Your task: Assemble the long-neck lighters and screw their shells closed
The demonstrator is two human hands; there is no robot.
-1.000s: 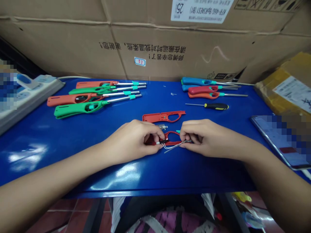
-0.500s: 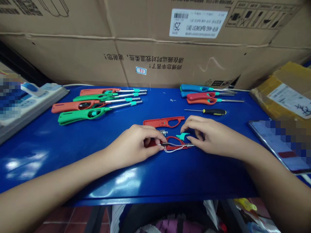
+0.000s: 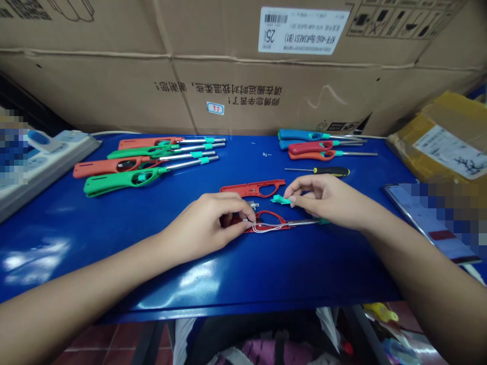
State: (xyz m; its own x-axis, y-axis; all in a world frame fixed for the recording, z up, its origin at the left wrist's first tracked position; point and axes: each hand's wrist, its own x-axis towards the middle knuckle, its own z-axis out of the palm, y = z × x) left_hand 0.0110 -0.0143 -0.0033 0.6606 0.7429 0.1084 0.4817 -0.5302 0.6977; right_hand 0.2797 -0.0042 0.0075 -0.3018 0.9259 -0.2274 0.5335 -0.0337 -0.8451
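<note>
With thumb and index finger, my right hand (image 3: pixel 329 203) pinches a small turquoise trigger (image 3: pixel 279 199) just above the table. My left hand (image 3: pixel 218 218) is closed at the handle end of an opened red lighter half (image 3: pixel 279 218) and covers that end. Thin white wires (image 3: pixel 266 230) run along this half, and a metal tube (image 3: pixel 302 222) extends right from it, passing below my right hand. The other red shell half (image 3: pixel 251 190) lies just behind. Between the halves, a small metal part (image 3: pixel 253 205) is partly hidden by my left fingers.
Several orange and green lighters (image 3: pixel 117 182) lie at the back left; blue, red and orange ones (image 3: pixel 310 150) at the back right. A screwdriver (image 3: pixel 331 172), phone (image 3: pixel 429 223) and taped parcel (image 3: pixel 452 137) are right. A power strip (image 3: pixel 64 152) is left, a large carton (image 3: pixel 213 71) behind.
My right hand has gripped the turquoise trigger and lifted it slightly back, away from the open half, exposing more of the metal tube. My left hand stays at the red half.
</note>
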